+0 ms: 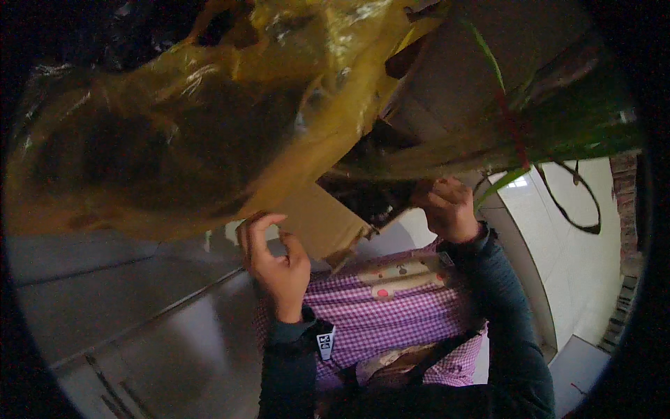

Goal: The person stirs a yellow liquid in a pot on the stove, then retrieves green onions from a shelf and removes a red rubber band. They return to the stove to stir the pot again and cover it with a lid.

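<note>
A yellow translucent plastic bag, crumpled and shiny, spreads over the upper left. Below its edge juts a cardboard flap with a torn corner. My left hand is beside the flap, fingers curved, with a gap between thumb and forefinger. Further right, my right hand is curled at a dark area under a long bundle of green leaves. What lies inside its fingers is hidden. Around the leaves runs a thin red band. More cardboard shows behind the bundle, blurred and dim.
A smooth grey metal surface with a raised edge lies at lower left. On the right, a dark cable loop hangs before pale tiles. My purple checked apron is close under both hands. Dark plastic fills the top left.
</note>
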Tool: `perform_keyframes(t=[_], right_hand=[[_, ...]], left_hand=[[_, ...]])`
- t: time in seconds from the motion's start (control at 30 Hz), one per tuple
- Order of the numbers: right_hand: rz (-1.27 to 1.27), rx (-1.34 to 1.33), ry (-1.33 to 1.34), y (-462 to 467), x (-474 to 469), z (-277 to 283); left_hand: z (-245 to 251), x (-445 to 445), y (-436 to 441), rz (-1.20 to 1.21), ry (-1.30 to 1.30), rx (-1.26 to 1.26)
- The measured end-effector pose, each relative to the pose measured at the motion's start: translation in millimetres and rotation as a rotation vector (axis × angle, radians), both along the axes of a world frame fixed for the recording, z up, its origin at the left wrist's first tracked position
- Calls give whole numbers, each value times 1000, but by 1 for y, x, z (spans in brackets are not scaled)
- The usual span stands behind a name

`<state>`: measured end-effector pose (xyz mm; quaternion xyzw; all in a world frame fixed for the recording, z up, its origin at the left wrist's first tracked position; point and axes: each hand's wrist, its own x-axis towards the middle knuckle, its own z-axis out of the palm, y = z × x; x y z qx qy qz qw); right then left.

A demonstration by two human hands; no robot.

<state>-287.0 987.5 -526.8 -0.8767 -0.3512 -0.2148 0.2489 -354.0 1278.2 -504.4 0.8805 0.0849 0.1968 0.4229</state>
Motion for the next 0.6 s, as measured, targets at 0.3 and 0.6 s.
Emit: perform_keyframes(t=[0.3,0.6], right_hand=[[42,-118,121,-41,-12,3],[-144,-377,492,-94,5,-15]], left_hand=[[-18,89,-9,-1117,234,511],[-98,84,-84,-1106,-86,343]])
